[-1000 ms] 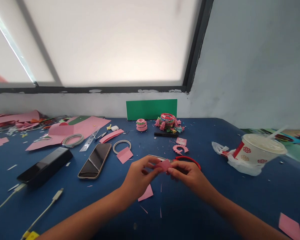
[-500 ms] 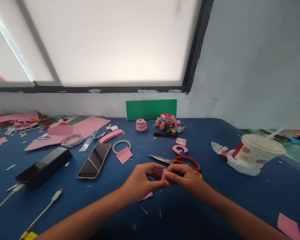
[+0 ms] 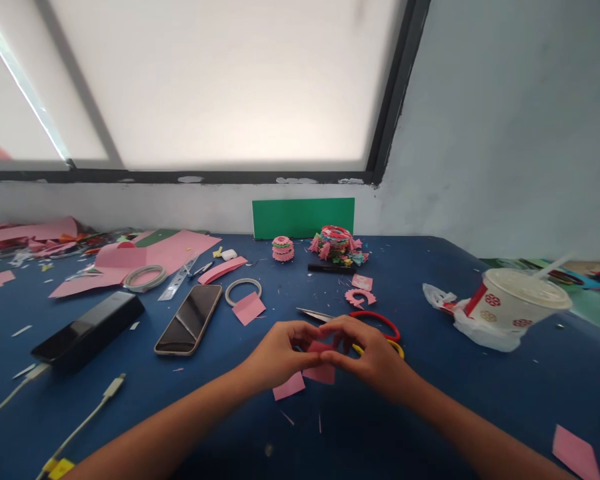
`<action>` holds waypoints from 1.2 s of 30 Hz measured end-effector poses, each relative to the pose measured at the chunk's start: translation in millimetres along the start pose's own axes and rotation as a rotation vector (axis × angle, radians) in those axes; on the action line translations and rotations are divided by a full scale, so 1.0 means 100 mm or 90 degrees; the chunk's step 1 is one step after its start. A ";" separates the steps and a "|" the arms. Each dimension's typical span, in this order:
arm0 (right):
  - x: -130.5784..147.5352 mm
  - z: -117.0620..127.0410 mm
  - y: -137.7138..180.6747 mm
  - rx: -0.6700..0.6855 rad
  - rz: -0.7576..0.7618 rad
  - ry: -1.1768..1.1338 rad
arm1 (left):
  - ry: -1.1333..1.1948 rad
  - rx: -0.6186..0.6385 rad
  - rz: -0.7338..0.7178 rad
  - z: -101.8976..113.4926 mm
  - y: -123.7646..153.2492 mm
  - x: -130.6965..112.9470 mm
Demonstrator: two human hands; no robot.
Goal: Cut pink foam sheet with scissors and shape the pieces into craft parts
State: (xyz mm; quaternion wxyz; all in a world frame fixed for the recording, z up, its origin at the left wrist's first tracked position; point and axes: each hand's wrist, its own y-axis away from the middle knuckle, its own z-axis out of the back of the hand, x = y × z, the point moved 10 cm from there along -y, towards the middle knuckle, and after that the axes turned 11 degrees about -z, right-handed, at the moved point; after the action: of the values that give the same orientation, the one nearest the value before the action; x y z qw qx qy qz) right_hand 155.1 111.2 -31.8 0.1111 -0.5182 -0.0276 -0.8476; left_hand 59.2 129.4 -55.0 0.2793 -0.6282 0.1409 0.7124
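My left hand (image 3: 283, 352) and my right hand (image 3: 367, 350) meet fingertip to fingertip low in the middle of the head view. Both have closed on a small pink paper piece (image 3: 321, 373), which shows between and below their fingers; the fingers hide part of it. A second pink paper square (image 3: 289, 387) lies on the table just below my left hand. Behind my right hand rest scissors (image 3: 385, 322) with red and yellow handles, partly covered by the hand. Beyond them is a pink toothed paper ring (image 3: 360, 298) with a gap in it.
Left of my hands lie a tape roll (image 3: 244, 283), a phone (image 3: 189, 320), a black box-shaped device (image 3: 89, 328) and a cable (image 3: 114, 387). Paper rings (image 3: 283, 249) and a colourful paper stack (image 3: 334, 243) stand behind. A cup (image 3: 510, 303) stands right.
The pink paper, held narrow and upright between the fingertips before, now spreads wider and lower. My fingers have shifted on it, and more of the square below shows.
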 end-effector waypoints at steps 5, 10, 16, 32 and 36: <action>-0.20 -0.06 -0.05 0.036 -0.088 -0.093 | 0.045 -0.005 0.074 0.01 0.00 0.18; -0.48 -0.25 -0.03 0.130 -0.222 -0.215 | 0.076 -0.063 0.099 0.14 -0.02 0.23; -0.51 -0.30 -0.04 0.114 -0.222 -0.207 | 0.049 -0.053 0.089 0.13 -0.04 0.29; -0.25 -0.17 -0.07 -0.064 -0.076 0.354 | -0.361 -0.034 -0.011 0.14 -0.06 0.22; -0.25 -0.21 -0.03 -0.084 -0.059 0.415 | -0.451 -0.031 -0.054 0.11 -0.06 0.14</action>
State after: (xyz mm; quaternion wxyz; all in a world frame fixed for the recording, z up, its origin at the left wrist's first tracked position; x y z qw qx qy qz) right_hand 146.7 114.9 -63.2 0.0414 -0.2240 0.0408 -0.9729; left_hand 52.6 143.5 -65.8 0.3254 -0.3541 -0.0080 0.8767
